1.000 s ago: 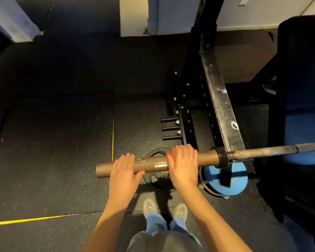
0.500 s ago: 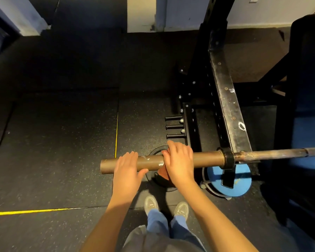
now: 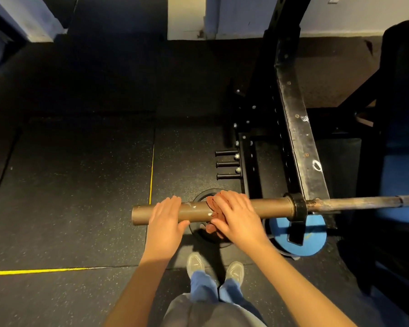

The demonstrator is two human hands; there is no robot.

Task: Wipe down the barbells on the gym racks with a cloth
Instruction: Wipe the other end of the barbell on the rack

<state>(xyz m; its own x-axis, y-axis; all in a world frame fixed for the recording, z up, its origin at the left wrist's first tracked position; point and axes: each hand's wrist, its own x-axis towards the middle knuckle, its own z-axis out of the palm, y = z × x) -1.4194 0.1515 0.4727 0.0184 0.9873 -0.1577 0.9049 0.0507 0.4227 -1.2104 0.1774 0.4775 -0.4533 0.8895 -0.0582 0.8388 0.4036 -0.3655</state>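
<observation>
A brown barbell point(image 3: 267, 207) lies level across the black rack point(image 3: 298, 142), its thick sleeve pointing left and its thin shaft running off to the right. My left hand point(image 3: 165, 219) rests over the sleeve near its left end, fingers draped on top and thumb below. My right hand point(image 3: 236, 214) presses a reddish cloth point(image 3: 214, 208) wrapped round the sleeve, just right of my left hand. Most of the cloth is hidden under that hand.
A black weight plate point(image 3: 201, 234) and a blue plate point(image 3: 302, 239) lie on the rubber floor under the bar. Three black pegs point(image 3: 227, 164) stick out of the rack base. A dark bench point(image 3: 404, 142) stands at the right. Yellow lines point(image 3: 45, 270) mark the floor.
My right hand has turned on the sleeve and the reddish cloth now shows beside its fingers. My left hand has stayed near the sleeve's end.
</observation>
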